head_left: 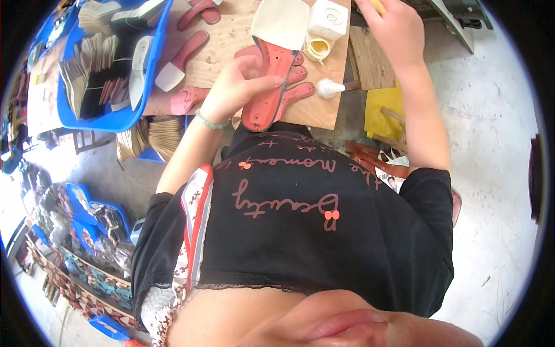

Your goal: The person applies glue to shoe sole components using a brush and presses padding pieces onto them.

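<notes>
My left hand point(245, 84) is closed around a red sole-shaped piece point(267, 95), with the thumb on top and the other fingers partly hidden behind it. A cream toe section point(281, 23) covers the far end of this piece. More red sole-shaped pieces point(299, 92) lie beneath and beside it on the wooden table. At the upper right my right hand point(396, 32) is raised, its fingers pinching a small yellowish object point(378, 7) cut off by the picture edge. Closest to it are a white box point(328, 20) and an open jar point(317, 50) with yellowish residue.
A white nozzle bottle point(329, 88) lies near the right edge of the table point(335, 114). On the left, a blue crate point(149, 66) holds stacked insoles. More red pieces point(189, 49) lie beside it. Yellow material point(381, 107) and wooden bars stand below right.
</notes>
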`<act>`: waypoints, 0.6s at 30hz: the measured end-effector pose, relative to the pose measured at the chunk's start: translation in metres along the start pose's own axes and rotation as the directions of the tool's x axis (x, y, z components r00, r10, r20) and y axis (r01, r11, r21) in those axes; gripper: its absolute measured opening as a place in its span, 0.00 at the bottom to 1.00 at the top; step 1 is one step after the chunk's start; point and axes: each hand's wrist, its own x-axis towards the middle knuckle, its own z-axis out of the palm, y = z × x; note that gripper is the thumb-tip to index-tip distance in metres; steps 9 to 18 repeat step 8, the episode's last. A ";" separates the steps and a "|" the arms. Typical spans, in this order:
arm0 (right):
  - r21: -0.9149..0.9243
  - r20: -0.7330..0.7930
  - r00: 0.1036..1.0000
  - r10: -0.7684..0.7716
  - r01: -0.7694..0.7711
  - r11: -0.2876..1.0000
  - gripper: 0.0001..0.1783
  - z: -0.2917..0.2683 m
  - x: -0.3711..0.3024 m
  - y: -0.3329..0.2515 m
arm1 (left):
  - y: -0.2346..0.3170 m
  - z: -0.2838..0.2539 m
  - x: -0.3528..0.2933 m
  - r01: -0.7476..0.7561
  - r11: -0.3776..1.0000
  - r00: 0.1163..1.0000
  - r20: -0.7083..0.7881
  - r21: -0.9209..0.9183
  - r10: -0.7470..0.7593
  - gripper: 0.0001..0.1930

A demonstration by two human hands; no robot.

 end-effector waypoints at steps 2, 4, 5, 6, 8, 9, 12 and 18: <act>0.060 0.092 0.996 -0.020 0.015 0.998 0.16 0.000 -0.014 0.005 | 0.000 0.000 0.000 -0.006 0.995 1.000 -0.008 -0.095 0.005 0.15; 0.121 0.322 0.946 -0.036 -0.003 0.993 0.19 0.007 -0.040 -0.004 | -0.006 -0.003 0.004 -0.003 0.997 1.000 -0.018 -0.077 0.002 0.15; 0.158 0.344 0.932 -0.109 0.057 0.986 0.19 0.016 -0.056 -0.015 | -0.008 -0.005 0.007 0.001 0.998 1.000 -0.028 -0.058 -0.003 0.15; 0.198 0.364 0.913 -0.184 0.118 0.973 0.19 0.023 -0.067 -0.022 | -0.009 -0.005 0.008 0.003 0.998 1.000 -0.023 -0.059 -0.005 0.15; 0.153 0.347 0.930 -0.124 0.075 0.985 0.19 0.032 -0.070 -0.019 | -0.011 -0.006 0.008 -0.029 1.000 0.999 -0.036 -0.004 0.029 0.15; 0.153 0.347 0.930 -0.124 0.075 0.985 0.19 0.032 -0.070 -0.019 | -0.011 -0.006 0.008 -0.029 1.000 0.999 -0.036 -0.004 0.029 0.15; 0.153 0.347 0.930 -0.124 0.075 0.985 0.19 0.032 -0.070 -0.019 | -0.011 -0.006 0.008 -0.029 1.000 0.999 -0.036 -0.004 0.029 0.15; 0.153 0.347 0.930 -0.124 0.075 0.985 0.19 0.032 -0.070 -0.019 | -0.011 -0.006 0.008 -0.029 1.000 0.999 -0.036 -0.004 0.029 0.15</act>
